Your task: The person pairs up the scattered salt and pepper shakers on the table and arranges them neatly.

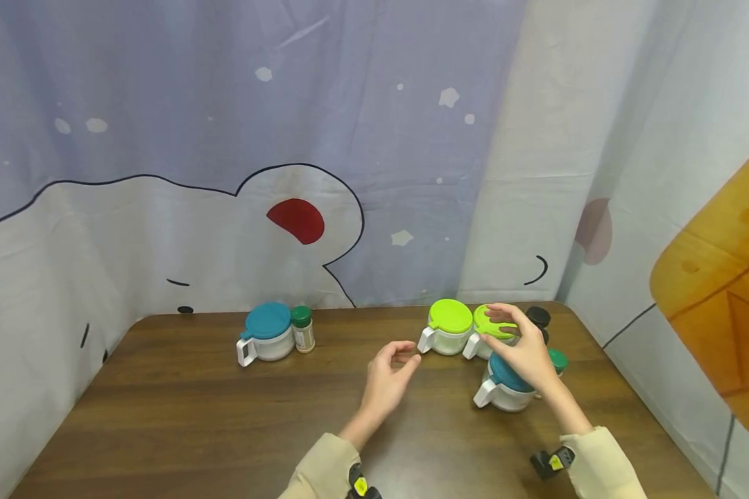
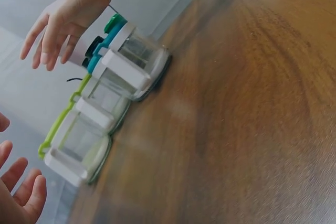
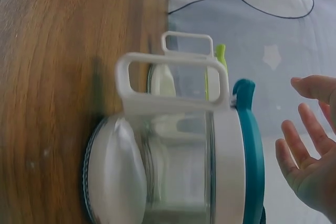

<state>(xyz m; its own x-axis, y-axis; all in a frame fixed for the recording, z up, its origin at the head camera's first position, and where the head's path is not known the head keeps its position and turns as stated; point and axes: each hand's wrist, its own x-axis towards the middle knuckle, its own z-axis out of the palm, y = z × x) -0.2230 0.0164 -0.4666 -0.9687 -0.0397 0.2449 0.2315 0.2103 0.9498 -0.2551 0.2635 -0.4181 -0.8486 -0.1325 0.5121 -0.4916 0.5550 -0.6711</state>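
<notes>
My right hand (image 1: 530, 352) hovers over a blue-lidded seasoning jar (image 1: 504, 395) with a white handle, its fingers spread and holding nothing. In the right wrist view, a gap shows between the hand (image 3: 315, 166) and the blue lid (image 3: 253, 150); white contents lie at the jar's base. Behind it stand two lime-lidded jars (image 1: 449, 320) side by side, the right one partly hidden by my fingers. My left hand (image 1: 383, 384) is raised over the table, left of the lime-lidded jars, fingers loosely bent with nothing in them.
A second blue-lidded jar (image 1: 268, 339) stands at the back left beside a green-capped shaker (image 1: 302, 330). Behind my right hand are black-capped containers (image 1: 539, 316) and another green cap (image 1: 558, 359), partly hidden. A printed curtain (image 1: 412, 173) hangs behind the wooden table (image 1: 225, 423).
</notes>
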